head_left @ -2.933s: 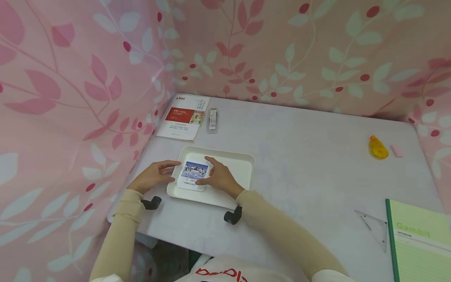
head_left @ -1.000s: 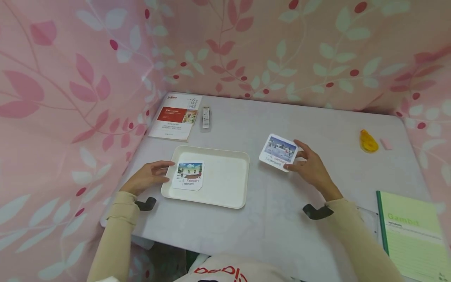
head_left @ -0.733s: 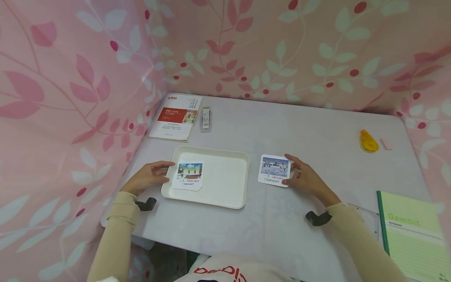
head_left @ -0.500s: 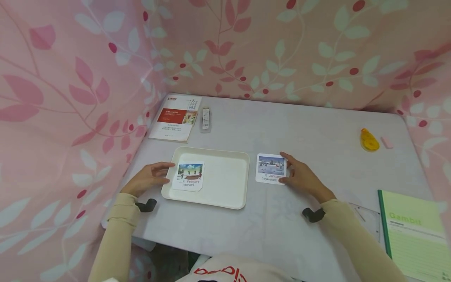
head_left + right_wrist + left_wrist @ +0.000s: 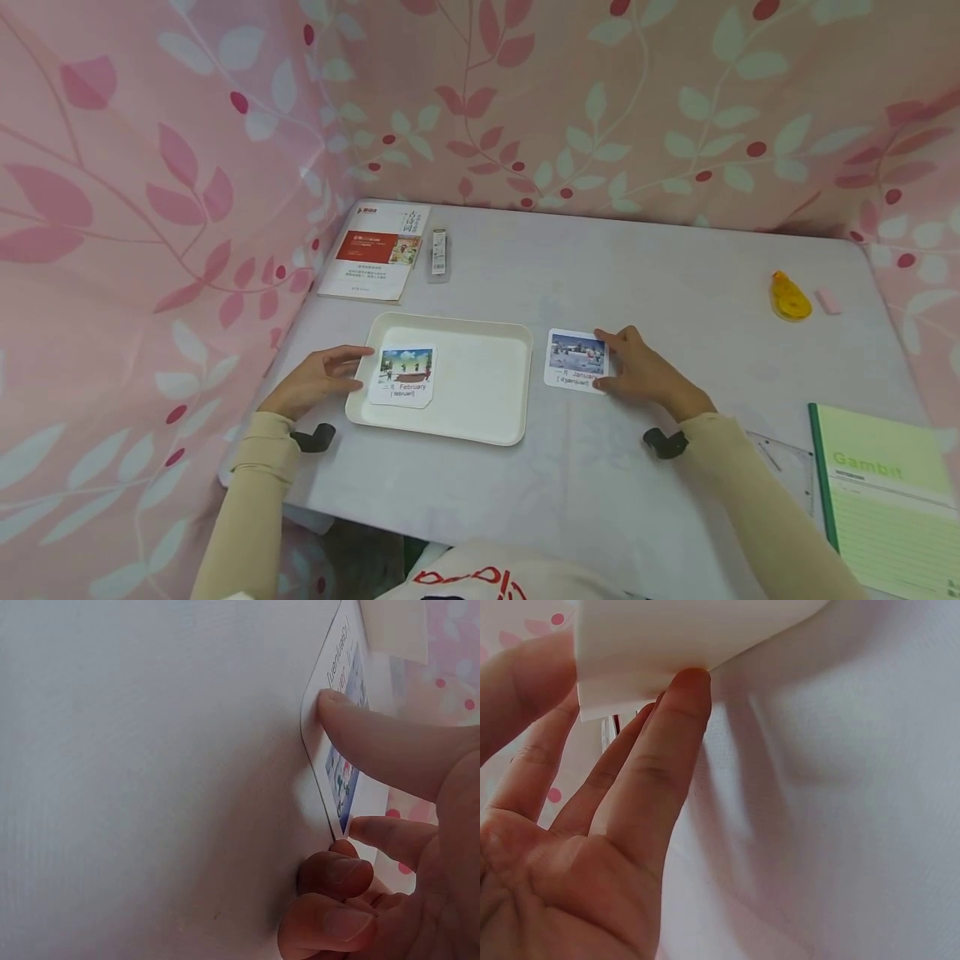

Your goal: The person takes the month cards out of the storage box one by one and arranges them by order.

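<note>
Two cards in play, one per hand. Head view: January card (image 5: 576, 360) lies flat on the table (image 5: 675, 275), just right of the tray (image 5: 480, 417), not touching it. Right hand (image 5: 641, 375) sits on the card's right edge, index along the top right corner, thumb at the lower right corner; fingers loosely bent, pinching the edge lightly rather than lifting. Card lies left of that hand, long axis roughly front to back, picture end away from the person, caption reading upright toward them. February card (image 5: 403, 377) rests in the tray's front left corner, same orientation, tilted a touch. Left hand (image 5: 318, 383) is just left of it at the tray's left rim, fingers relaxed and spread, index reaching toward the card's top edge. Left hand is nearer the tray card; right hand is well apart from it.

Left wrist view: left hand (image 5: 592, 847) spread flat, straight fingertip touching the underside of the tray rim (image 5: 667, 645); nothing gripped.

Right wrist view: right hand (image 5: 397, 847), thumb (image 5: 375, 742) pressing on the January card (image 5: 339, 761) near its caption; index at the far corner, other fingers curled on the table beside it. Card flat on the table.
</note>
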`<state>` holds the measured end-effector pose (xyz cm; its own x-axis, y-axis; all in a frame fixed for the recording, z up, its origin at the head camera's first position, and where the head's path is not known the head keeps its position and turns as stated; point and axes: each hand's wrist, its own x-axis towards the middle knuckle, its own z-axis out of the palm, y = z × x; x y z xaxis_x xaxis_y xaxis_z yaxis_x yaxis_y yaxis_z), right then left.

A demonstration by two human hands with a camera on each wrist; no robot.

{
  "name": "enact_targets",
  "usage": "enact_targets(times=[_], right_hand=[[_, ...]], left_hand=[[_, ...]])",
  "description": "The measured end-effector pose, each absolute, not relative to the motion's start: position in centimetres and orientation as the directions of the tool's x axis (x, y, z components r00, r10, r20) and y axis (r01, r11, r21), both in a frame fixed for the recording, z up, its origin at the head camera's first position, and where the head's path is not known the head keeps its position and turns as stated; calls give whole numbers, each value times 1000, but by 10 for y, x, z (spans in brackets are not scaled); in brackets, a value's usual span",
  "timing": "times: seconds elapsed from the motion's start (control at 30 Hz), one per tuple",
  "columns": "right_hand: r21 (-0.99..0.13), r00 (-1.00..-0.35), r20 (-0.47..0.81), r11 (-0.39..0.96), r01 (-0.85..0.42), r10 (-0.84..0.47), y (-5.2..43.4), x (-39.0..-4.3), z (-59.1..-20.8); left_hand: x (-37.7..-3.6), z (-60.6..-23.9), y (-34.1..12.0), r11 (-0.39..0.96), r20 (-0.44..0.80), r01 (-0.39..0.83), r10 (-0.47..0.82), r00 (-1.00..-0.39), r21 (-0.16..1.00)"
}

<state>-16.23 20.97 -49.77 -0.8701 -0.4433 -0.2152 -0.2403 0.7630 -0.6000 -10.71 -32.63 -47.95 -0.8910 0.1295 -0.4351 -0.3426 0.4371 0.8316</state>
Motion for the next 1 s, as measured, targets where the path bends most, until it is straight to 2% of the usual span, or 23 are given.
enact_targets(times=[0.23, 0.43, 0.53, 0.67, 0.8, 0.93, 1.0], right_hand=[[-604, -858, -260, 768, -213, -442, 209, -170, -496], [-719, -910, -195, 685, -120, -365, 195, -179, -477], [-794, -923, -129, 595, -122, -361, 166, -177, -457], [-869, -894, -75, 469, -159, -442, 111, -169, -441], [-902, -852, -150, 423, -90, -501, 50, -158, -447], [-899, -827, -282, 434, 52, -486, 0, -149, -469], [-885, -826, -309, 460, 69, -471, -17, -147, -482]], left_hand=[[-105, -478, -330, 435, -419, -330, 127, -899, 838], [-103, -479, -332, 447, -434, -341, 121, -893, 827], [-103, -479, -331, 445, -427, -335, 122, -896, 831], [-103, -479, -331, 439, -422, -330, 131, -897, 836], [-103, -480, -331, 443, -428, -336, 126, -895, 831], [-104, -479, -328, 438, -421, -327, 136, -897, 838], [-105, -479, -327, 439, -415, -318, 144, -898, 840]])
